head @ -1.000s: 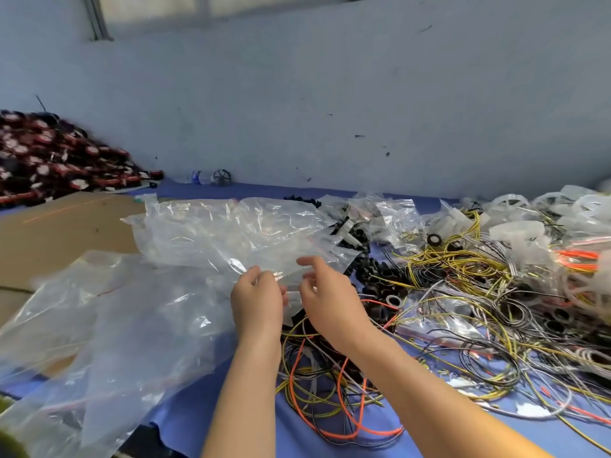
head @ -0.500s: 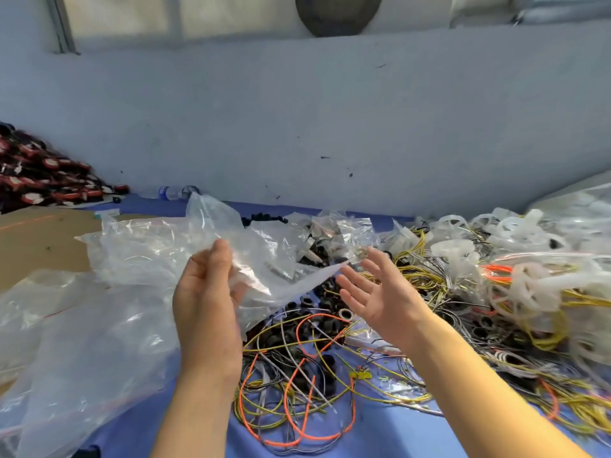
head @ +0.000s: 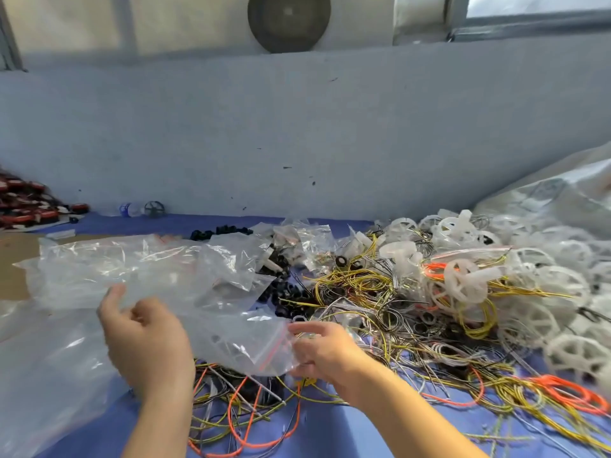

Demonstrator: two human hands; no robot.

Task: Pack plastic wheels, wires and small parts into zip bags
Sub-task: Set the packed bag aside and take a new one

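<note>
A clear zip bag [head: 231, 338] with a red seal strip hangs between my hands above the table. My left hand [head: 145, 338] grips its left side, thumb up. My right hand [head: 320, 348] pinches the bag's mouth at the red strip. Under and to the right of the bag lies a tangle of yellow, orange and grey wires [head: 363, 292]. White plastic wheels [head: 463, 279] are heaped at the right. Small black parts [head: 287, 292] lie in the middle behind the bag.
More clear bags [head: 109, 266] are piled at the left over brown cardboard [head: 16, 246]. Red and black parts [head: 26, 203] are stacked at the far left by the wall. A big plastic sack [head: 562, 193] rises at the right. Blue cloth [head: 347, 431] covers the table.
My right hand, open and off the bag half a second ago, has come in and taken the bag's red-strip edge. The view has swung right and up.
</note>
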